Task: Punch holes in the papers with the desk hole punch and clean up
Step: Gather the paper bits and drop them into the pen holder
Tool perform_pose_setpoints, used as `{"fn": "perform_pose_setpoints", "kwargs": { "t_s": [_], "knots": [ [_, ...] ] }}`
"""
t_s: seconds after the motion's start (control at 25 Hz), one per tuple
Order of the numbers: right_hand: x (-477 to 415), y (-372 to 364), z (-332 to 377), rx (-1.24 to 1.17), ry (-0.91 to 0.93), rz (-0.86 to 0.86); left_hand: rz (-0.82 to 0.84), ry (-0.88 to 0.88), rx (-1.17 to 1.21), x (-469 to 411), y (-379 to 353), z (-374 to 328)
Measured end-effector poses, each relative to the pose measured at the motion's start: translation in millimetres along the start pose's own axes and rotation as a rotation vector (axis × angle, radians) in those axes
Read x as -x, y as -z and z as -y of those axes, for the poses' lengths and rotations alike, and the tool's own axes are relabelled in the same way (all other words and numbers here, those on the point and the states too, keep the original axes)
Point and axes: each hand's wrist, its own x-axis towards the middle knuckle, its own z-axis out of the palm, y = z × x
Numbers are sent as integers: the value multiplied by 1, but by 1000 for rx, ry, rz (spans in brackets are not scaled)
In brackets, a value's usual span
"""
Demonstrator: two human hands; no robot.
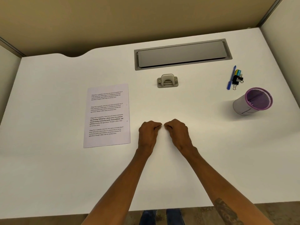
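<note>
A stack of printed papers lies flat on the white desk, left of centre. The grey desk hole punch stands farther back, near the middle. My left hand and my right hand rest side by side on the desk in front of the punch, fingers curled shut, fingertips almost touching each other. Neither hand holds anything that I can see. The papers lie just left of my left hand, apart from it.
A grey cable-tray lid is set into the desk behind the punch. At the right lie a blue pen and black binder clips, with a purple-rimmed mesh pen cup in front of them. Partition walls surround the desk.
</note>
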Motion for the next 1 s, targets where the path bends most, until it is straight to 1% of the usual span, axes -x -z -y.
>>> {"fn": "perform_pose_setpoints", "kwargs": {
  "t_s": [0.28,0.44,0.52,0.6,0.68,0.76,0.92,1.0],
  "knots": [
    [-5,-1,7,163,24,33,19,-75,-127,-4,-2,-9],
    [-4,-4,5,150,17,34,20,-96,-183,-2,1,-10],
    [-2,-5,4,94,-8,18,7,-98,-147,1,1,-7],
    [-1,-6,3,46,-21,-6,-11,-61,-48,4,-1,-7],
    [-1,-6,2,58,9,-17,-27,-53,19,4,-3,-8],
    [-1,-5,2,78,44,-25,-35,-79,20,3,-4,-8],
    [0,-7,2,146,103,-46,-48,-162,-92,2,-7,-4],
    [0,-9,3,196,120,-34,-31,-166,-156,2,-11,-4]
  ]
}}
